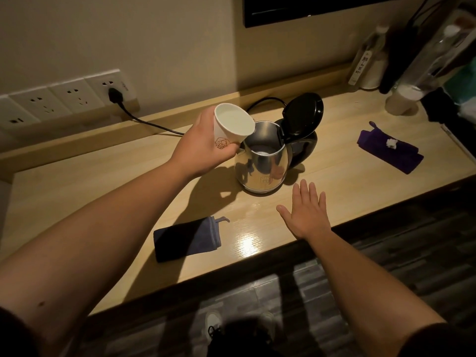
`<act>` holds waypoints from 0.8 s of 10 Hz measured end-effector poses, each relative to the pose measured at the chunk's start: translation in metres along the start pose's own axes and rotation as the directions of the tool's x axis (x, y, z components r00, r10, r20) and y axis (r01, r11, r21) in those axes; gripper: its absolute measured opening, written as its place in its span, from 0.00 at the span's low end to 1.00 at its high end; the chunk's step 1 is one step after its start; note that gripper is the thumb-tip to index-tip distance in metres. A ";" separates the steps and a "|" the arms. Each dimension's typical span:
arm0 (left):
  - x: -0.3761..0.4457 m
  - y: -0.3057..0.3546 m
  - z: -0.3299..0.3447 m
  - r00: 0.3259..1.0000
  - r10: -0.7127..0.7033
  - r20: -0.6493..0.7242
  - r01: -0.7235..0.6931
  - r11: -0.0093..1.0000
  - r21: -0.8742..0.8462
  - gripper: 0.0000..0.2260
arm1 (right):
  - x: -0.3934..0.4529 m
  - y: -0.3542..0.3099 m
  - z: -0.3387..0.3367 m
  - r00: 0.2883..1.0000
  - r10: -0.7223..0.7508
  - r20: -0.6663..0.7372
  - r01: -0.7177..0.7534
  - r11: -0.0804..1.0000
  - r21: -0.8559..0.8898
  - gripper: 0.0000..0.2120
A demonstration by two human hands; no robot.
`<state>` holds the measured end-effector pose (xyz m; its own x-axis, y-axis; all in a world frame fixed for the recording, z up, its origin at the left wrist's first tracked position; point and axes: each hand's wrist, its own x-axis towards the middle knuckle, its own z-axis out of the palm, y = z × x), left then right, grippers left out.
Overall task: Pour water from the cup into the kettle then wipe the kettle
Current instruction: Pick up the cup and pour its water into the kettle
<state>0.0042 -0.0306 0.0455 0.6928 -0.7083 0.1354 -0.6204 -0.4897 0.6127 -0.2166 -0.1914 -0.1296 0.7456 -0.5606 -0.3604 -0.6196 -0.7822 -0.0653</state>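
Pouring underway — left hand grips the tilted cup over the open kettle; right hand flat at 5 o'clock; wiping remains.

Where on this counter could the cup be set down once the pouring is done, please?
Bare wood lies left of the kettle, between the power cord and the grey cloth. Another patch lies between the kettle and the purple cloth. The far right corner, with its bottles, is crowded. The right hand covers the front middle.
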 end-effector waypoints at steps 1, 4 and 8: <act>0.002 0.002 -0.001 1.000 0.018 0.021 -0.019 0.999 0.050 0.36 | 0.000 0.000 0.000 1.000 0.001 -0.006 -0.001 1.000 -0.003 0.41; 0.007 0.006 -0.006 0.996 0.033 0.081 -0.041 0.994 0.103 0.36 | 0.000 0.001 0.001 1.000 -0.001 -0.008 0.001 1.000 0.007 0.41; 0.007 0.007 -0.010 0.988 0.075 0.132 -0.092 0.988 0.128 0.36 | 0.000 0.001 0.002 1.000 -0.010 -0.014 0.011 1.000 0.017 0.41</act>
<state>0.0079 -0.0342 0.0584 0.5896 -0.8041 0.0766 -0.7233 -0.4834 0.4932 -0.2178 -0.1920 -0.1317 0.7552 -0.5560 -0.3470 -0.6157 -0.7834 -0.0849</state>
